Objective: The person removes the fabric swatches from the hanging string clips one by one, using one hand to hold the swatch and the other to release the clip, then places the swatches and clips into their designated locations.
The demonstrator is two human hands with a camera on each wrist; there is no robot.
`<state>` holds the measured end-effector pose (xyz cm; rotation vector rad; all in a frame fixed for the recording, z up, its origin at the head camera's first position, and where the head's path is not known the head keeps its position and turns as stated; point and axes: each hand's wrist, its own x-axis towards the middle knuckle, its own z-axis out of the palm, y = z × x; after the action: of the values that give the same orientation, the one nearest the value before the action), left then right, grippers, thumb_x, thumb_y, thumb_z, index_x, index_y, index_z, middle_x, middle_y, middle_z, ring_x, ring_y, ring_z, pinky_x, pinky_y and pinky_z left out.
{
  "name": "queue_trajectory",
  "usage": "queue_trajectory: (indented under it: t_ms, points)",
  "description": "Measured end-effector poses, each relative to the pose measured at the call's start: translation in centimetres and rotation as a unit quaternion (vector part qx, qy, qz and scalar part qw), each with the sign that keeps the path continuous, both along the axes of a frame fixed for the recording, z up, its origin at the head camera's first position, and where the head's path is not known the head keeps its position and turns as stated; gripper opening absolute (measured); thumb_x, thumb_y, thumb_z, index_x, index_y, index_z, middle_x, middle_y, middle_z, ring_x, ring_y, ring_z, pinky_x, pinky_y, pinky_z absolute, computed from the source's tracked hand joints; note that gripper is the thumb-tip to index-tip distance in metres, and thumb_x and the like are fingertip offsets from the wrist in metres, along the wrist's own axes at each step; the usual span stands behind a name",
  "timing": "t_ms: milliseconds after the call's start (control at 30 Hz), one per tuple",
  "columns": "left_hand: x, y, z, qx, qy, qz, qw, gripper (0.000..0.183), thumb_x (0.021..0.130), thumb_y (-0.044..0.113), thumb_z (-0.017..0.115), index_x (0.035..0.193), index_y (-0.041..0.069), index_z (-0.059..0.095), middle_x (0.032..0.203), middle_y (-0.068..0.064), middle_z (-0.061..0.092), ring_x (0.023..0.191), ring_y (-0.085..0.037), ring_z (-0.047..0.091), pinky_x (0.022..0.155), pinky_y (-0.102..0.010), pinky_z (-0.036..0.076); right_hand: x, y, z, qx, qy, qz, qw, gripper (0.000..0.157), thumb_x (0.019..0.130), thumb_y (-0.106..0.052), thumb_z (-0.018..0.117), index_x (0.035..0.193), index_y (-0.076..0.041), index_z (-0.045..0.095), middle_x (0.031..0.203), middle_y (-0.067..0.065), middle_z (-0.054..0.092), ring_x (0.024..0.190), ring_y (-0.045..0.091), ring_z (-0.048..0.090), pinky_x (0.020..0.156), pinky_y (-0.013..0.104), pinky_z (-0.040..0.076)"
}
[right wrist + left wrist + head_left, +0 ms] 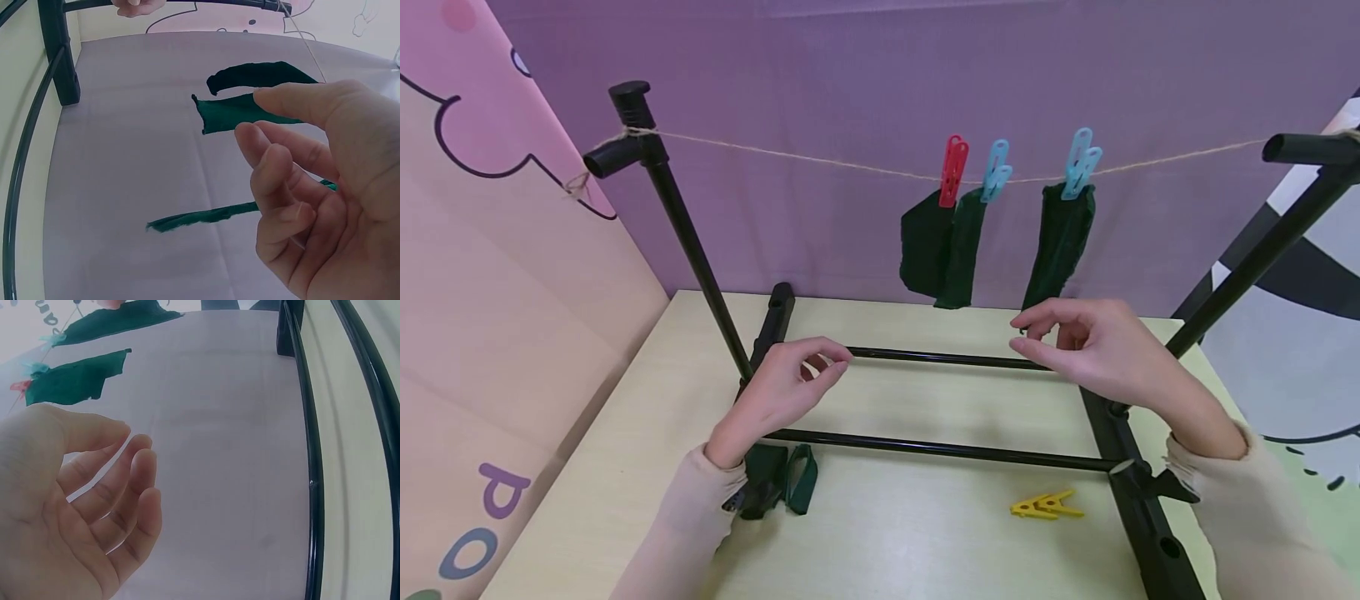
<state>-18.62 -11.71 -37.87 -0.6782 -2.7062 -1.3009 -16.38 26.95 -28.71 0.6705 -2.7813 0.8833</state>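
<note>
A twine line [790, 156] carries dark green cloth. One cloth [928, 242] hangs from a red clothespin [952, 171] and a light blue clothespin [997, 171]; a narrower, folded-looking cloth [1052, 250] hangs to its right from another blue clothespin [1081, 164]. Just below this narrower cloth is my right hand [1105, 350], loosely bent, with a gap between thumb and index finger and nothing held. My left hand [782, 387] hovers above the frame's left side, its fingers relaxed and holding nothing, as the left wrist view [81, 500] also shows.
Black uprights [688, 242] and crossbars [940, 450] form a frame on the pale table [910, 533]. Dark green cloth pieces [802, 479] lie beside the left wrist, partly hidden by it. A yellow clothespin [1047, 505] lies at the front right. A purple backdrop [820, 75] stands behind.
</note>
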Motion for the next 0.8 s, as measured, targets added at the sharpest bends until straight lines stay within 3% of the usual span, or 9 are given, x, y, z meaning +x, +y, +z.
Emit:
queue_trajectory:
  t_ms: [300,533,800]
  points:
    - [-0.3,0.9,0.5,0.013,0.009,-0.014,0.9998,0.015,0.104,0.019,0.069,0.116,0.02,0.079,0.11,0.001,0.079,0.098,-0.014,0.068,0.082,-0.034,0.058,-0.2,-0.4,0.7,-0.008,0.016,0.003,1.0,0.018,0.096,-0.021,0.08,0.114,-0.019,0.08,0.09,-0.003,0.075,0.052,0.011,0.052,0.046,0.029,0.037]
    - [-0.6,1.8,0.9,0.041,0.006,-0.02,0.999,0.015,0.104,0.017,0.069,0.117,0.018,0.079,0.109,0.0,0.079,0.09,-0.015,0.069,0.082,-0.037,0.059,-0.3,-1.0,1.5,-0.018,0.04,-0.008,0.999,0.018,0.095,-0.021,0.08,0.113,-0.02,0.08,0.077,-0.006,0.072,0.051,0.011,0.05,0.044,0.029,0.035]
    - [-0.8,2.6,1.7,0.057,0.01,0.022,0.9981,0.017,0.104,0.023,0.069,0.118,0.021,0.078,0.107,0.004,0.078,0.083,-0.015,0.07,0.075,-0.036,0.058,-0.4,-1.7,2.2,-0.039,0.073,0.002,0.997,0.019,0.094,-0.017,0.082,0.113,-0.019,0.081,0.063,-0.009,0.064,0.049,0.011,0.046,0.043,0.027,0.033]
